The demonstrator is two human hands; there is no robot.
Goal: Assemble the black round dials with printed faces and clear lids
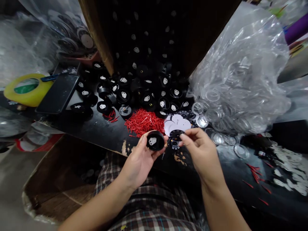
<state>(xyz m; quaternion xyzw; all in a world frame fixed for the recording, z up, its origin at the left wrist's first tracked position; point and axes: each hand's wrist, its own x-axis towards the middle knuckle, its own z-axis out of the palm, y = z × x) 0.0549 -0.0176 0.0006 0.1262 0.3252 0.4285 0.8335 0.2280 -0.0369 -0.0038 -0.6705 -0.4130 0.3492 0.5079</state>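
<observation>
Centrally, the left hand (141, 163) grasps a round black case (155, 141) with a white piece inside, while the right hand (201, 152) pinches a dark disc (176, 134) just beside it. Behind them on the tabletop (96, 133) lie a heap of red slivers (144, 121) and white discs (184, 123). Clear rings (213, 96) fill the right side; yellow tape (42, 93) and a phone (57, 94) lie at left.
</observation>
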